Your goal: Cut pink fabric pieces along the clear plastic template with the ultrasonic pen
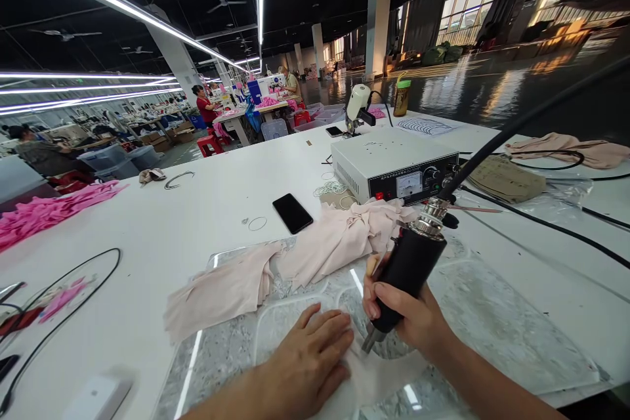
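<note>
My right hand (406, 315) is wrapped round a black handheld ultrasonic cutter (412, 261), a thick cylinder with a cable at its top. The cutter is tilted, its metal tip down at a pale pink fabric piece (378, 374). My left hand (315, 357) lies flat on this fabric, fingers stretched out, just left of the tip. Under the fabric is a glossy marbled board (506, 321). Beyond my hands, two stacks of pale pink fabric lie on the board: a left stack (226, 289) and a larger right stack (329, 243).
A white control box (374, 157) with a dial stands behind the fabric. Near it are a black phone (292, 213), a white device (359, 108) and a bottle (402, 97). Cables cross both sides; a white box (96, 399) lies front left. People sit at sewing machines in the distance.
</note>
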`<action>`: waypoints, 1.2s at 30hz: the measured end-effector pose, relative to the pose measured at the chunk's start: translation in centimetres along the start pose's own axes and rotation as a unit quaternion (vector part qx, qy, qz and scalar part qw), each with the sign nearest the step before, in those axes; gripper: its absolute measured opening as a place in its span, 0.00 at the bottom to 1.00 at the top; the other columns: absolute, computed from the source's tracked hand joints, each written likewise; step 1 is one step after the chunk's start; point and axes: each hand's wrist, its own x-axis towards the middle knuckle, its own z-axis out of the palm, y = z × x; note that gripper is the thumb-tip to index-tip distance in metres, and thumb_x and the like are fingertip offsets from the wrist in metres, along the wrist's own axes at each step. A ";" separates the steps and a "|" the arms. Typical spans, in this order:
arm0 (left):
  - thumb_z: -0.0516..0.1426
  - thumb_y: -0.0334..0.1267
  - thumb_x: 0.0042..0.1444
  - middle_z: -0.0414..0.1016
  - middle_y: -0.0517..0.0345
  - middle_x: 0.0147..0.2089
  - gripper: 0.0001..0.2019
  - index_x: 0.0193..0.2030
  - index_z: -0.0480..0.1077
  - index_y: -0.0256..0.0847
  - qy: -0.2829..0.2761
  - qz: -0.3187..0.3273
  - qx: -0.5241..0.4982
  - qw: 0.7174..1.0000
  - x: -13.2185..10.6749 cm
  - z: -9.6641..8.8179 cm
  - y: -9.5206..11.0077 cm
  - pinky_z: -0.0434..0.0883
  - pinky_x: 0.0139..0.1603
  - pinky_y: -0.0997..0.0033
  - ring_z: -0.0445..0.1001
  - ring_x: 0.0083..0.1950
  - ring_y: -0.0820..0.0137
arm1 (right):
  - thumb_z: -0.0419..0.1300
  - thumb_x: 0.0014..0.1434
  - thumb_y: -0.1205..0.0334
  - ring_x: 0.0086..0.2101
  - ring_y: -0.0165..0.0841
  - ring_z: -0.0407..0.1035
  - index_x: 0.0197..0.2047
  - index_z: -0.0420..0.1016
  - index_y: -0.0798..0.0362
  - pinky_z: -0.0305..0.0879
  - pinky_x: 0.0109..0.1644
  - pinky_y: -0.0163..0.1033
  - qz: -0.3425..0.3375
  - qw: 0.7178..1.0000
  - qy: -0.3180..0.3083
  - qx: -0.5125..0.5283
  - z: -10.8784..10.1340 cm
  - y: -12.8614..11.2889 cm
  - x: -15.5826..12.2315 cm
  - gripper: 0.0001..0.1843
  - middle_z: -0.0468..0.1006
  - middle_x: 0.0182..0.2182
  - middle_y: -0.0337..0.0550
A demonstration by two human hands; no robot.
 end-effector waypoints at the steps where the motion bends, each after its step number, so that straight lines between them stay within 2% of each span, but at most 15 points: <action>1: 0.50 0.38 0.67 0.66 0.44 0.62 0.18 0.61 0.63 0.35 0.001 0.003 0.003 1.000 0.0 0.0 0.0 0.59 0.66 0.48 0.64 0.65 0.58 | 0.65 0.53 0.53 0.20 0.29 0.63 0.37 0.65 0.52 0.59 0.25 0.37 0.000 1.000 0.004 0.000 0.1 0.0 -0.1 0.16 0.68 0.21 0.35; 8: 0.50 0.36 0.68 0.70 0.44 0.58 0.15 0.59 0.65 0.34 0.038 0.028 0.030 0.998 0.1 -0.2 0.3 0.60 0.66 0.51 0.66 0.63 0.59 | 0.66 0.53 0.55 0.20 0.29 0.63 0.37 0.66 0.52 0.60 0.25 0.37 -0.007 1.000 0.026 0.003 0.2 -0.2 -0.2 0.15 0.69 0.22 0.36; 11: 0.51 0.36 0.67 0.72 0.45 0.56 0.15 0.57 0.66 0.34 0.055 0.043 0.041 0.997 0.1 -0.2 0.3 0.61 0.66 0.53 0.67 0.62 0.61 | 0.66 0.52 0.55 0.20 0.29 0.63 0.37 0.66 0.52 0.61 0.25 0.37 -0.042 0.998 0.043 0.001 0.1 -0.3 0.3 0.15 0.69 0.22 0.37; 16: 0.51 0.36 0.67 0.72 0.46 0.56 0.14 0.57 0.66 0.34 0.061 0.046 0.046 0.996 0.1 -0.1 0.3 0.62 0.65 0.55 0.68 0.61 0.61 | 0.66 0.52 0.56 0.22 0.29 0.64 0.33 0.65 0.51 0.62 0.27 0.37 -0.114 0.987 0.111 -0.001 0.3 -0.3 0.9 0.13 0.67 0.21 0.36; 27: 0.51 0.36 0.67 0.72 0.44 0.56 0.15 0.57 0.66 0.33 0.062 0.057 0.053 0.995 0.2 0.2 0.0 0.63 0.64 0.53 0.68 0.60 0.61 | 0.65 0.54 0.57 0.22 0.29 0.64 0.35 0.63 0.50 0.62 0.28 0.38 -0.127 0.987 0.090 -0.039 0.6 1.3 1.4 0.14 0.68 0.23 0.35; 36: 0.50 0.34 0.67 0.74 0.44 0.54 0.14 0.56 0.67 0.34 0.071 0.065 0.038 0.995 0.5 0.1 0.5 0.63 0.65 0.55 0.69 0.60 0.62 | 0.66 0.52 0.56 0.21 0.29 0.64 0.35 0.62 0.49 0.62 0.27 0.39 -0.130 0.986 0.099 -0.027 0.8 1.3 1.5 0.16 0.67 0.24 0.34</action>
